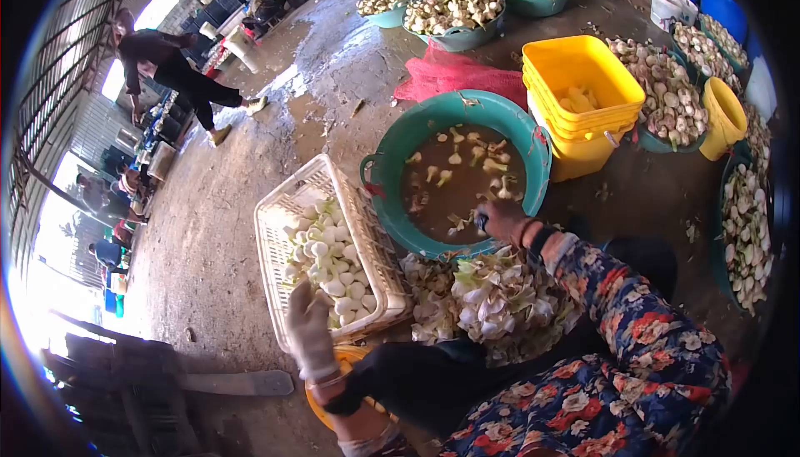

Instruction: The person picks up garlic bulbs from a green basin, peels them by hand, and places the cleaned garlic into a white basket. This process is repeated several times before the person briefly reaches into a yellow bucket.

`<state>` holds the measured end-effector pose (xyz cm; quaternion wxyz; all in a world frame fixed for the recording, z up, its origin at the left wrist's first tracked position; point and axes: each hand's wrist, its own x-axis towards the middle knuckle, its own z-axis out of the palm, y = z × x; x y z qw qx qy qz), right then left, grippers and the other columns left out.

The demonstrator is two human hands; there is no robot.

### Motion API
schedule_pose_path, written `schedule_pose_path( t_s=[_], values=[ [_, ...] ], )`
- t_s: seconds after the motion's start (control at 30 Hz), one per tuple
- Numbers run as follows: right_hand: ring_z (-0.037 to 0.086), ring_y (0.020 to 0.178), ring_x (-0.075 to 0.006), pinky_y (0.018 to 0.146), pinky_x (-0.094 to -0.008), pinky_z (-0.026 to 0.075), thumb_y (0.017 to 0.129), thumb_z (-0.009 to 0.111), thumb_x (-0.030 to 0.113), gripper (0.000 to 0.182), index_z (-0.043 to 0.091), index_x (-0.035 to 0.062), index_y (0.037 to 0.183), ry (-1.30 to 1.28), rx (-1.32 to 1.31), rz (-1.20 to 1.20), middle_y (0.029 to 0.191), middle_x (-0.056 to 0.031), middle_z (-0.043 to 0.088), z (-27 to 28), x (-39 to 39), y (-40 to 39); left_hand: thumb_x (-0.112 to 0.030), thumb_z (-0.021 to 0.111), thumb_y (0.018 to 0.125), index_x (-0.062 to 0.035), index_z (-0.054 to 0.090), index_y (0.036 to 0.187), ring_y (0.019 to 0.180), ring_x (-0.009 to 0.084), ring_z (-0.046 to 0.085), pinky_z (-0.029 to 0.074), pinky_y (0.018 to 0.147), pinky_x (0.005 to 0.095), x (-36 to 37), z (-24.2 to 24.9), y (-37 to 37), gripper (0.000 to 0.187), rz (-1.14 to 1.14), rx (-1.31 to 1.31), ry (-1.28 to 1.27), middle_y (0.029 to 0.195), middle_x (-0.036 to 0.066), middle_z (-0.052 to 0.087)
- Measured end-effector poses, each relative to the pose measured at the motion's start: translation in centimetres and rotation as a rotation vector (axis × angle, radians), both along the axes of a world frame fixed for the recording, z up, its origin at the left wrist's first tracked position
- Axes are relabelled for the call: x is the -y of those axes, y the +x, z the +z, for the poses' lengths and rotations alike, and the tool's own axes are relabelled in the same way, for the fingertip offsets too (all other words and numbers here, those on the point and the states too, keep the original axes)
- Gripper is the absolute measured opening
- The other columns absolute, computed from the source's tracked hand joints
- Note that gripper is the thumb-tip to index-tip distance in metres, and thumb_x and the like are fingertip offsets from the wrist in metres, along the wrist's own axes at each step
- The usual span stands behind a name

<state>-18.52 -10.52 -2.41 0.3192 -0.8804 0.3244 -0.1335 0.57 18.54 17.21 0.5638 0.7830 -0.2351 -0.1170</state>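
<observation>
My left hand (309, 332), in a pale glove, is raised beside the near edge of a white plastic crate (371, 232). Its fingers look stretched upward, slightly blurred, with nothing seen in them. Peeled white garlic bulbs (332, 261) fill much of that crate. Over the near rim of a green tub (400, 124), my right hand (504, 222) has its fingers curled, with a small dark object (481, 221) at the fingertips that I cannot identify. Trimmed garlic bulbs (492, 165) lie in the tub's brown water. A heap of garlic skins (508, 299) lies below my right hand.
Stacked yellow crates (581, 82) and a red mesh sack (454, 74) stand beyond the tub. Basins of garlic (454, 9) line the back and right. An orange-yellow container (321, 403) sits near my left wrist. A person (162, 61) walks at the left.
</observation>
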Motion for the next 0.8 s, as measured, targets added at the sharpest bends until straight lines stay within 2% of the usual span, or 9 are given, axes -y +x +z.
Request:
schedule_pose_path(
  t_s=[0.1,0.2,0.33,0.37,0.47,0.53,0.6,0.63,0.8],
  values=[
    [0.063,0.076,-0.0387,0.070,-0.0464,0.049,0.078,0.057,0.022,0.019,0.067,0.0079,0.084,-0.035,-0.088,-0.085,0.079,-0.0179,0.066,-1.7,4.5,2.6,-0.004,0.058,0.089,-0.0002,0.059,0.115,0.083,0.0102,0.057,0.048,0.075,0.0222,8.9,-2.0,-2.1,0.026,-0.330,-0.054,0.056,0.097,0.005,0.064],
    [0.063,0.077,-0.0389,0.070,-0.0465,0.050,0.078,0.058,0.021,0.020,0.068,0.0057,0.085,-0.062,-0.298,-0.036,0.081,-0.0180,0.066,-3.6,7.8,5.1,-0.006,0.058,0.090,0.0014,0.061,0.109,0.076,0.0059,0.054,0.046,0.069,0.0196,13.1,-9.8,-1.9,0.021,-0.384,-0.327,0.033,0.089,0.001,0.062],
    [0.064,0.083,-0.0377,0.072,-0.0457,0.050,0.079,0.055,0.021,0.021,0.068,0.0064,0.087,-0.123,-0.554,0.151,0.086,-0.0201,0.066,-10.4,10.1,7.8,-0.008,0.059,0.090,0.0024,0.061,0.108,0.078,0.0049,0.052,0.045,0.068,0.0203,16.1,-9.6,-2.5,0.020,-0.429,-0.451,0.042,0.087,0.001,0.061],
    [0.064,0.085,-0.0373,0.072,-0.0456,0.051,0.078,0.056,0.021,0.022,0.070,0.0069,0.088,-0.053,-0.527,0.139,0.088,-0.0214,0.066,-10.7,10.0,8.3,-0.008,0.060,0.089,0.0026,0.060,0.108,0.080,0.0059,0.054,0.047,0.070,0.0216,16.5,-9.9,-1.7,0.022,-0.489,-0.171,0.156,0.089,0.002,0.062],
    [0.063,0.098,-0.0331,0.083,-0.0435,0.050,0.075,0.060,0.026,0.033,0.069,0.0081,0.102,-0.697,-0.271,0.048,0.103,-0.0192,0.066,-23.0,9.6,8.6,-0.012,0.067,0.085,0.0001,0.062,0.109,0.085,0.0144,0.062,0.051,0.075,0.0270,17.1,-13.6,-0.8,0.028,-0.479,-0.093,0.166,0.097,0.009,0.065],
    [0.065,0.096,-0.0314,0.083,-0.0434,0.050,0.079,0.055,0.032,0.037,0.068,0.0089,0.106,-0.086,-0.771,0.121,0.101,-0.0168,0.067,-19.5,9.3,10.1,-0.018,0.068,0.083,-0.0060,0.063,0.108,0.086,0.0220,0.065,0.051,0.073,0.0302,18.0,-12.0,-0.6,0.029,-0.494,0.020,0.357,0.101,0.013,0.065],
    [0.065,0.094,-0.0335,0.082,-0.0452,0.050,0.078,0.057,0.030,0.031,0.070,0.0130,0.101,-0.030,-0.556,0.137,0.101,-0.0169,0.067,-26.3,10.0,10.7,-0.024,0.066,0.084,-0.0084,0.062,0.111,0.096,0.0298,0.063,0.049,0.080,0.0355,18.3,-11.8,-0.5,0.032,-0.513,0.038,0.393,0.105,0.014,0.064],
    [0.064,0.093,-0.0344,0.080,-0.0458,0.050,0.077,0.058,0.030,0.031,0.069,0.0134,0.101,-0.003,-0.708,0.217,0.100,-0.0176,0.067,-20.5,9.9,11.2,-0.026,0.066,0.084,-0.0086,0.061,0.112,0.099,0.0317,0.061,0.048,0.083,0.0371,18.5,-11.4,-0.4,0.034,-0.529,0.015,0.446,0.106,0.015,0.063],
    [0.064,0.080,-0.0304,0.071,-0.0390,0.050,0.079,0.061,0.031,0.031,0.068,0.0046,0.093,0.293,-0.008,0.250,0.087,-0.0179,0.066,-19.2,10.7,11.1,-0.028,0.067,0.081,-0.0072,0.047,0.129,0.115,0.0354,0.052,0.044,0.094,0.0394,18.6,-14.4,-0.8,0.056,-0.451,0.243,0.357,0.129,0.017,0.050]
  ],
)
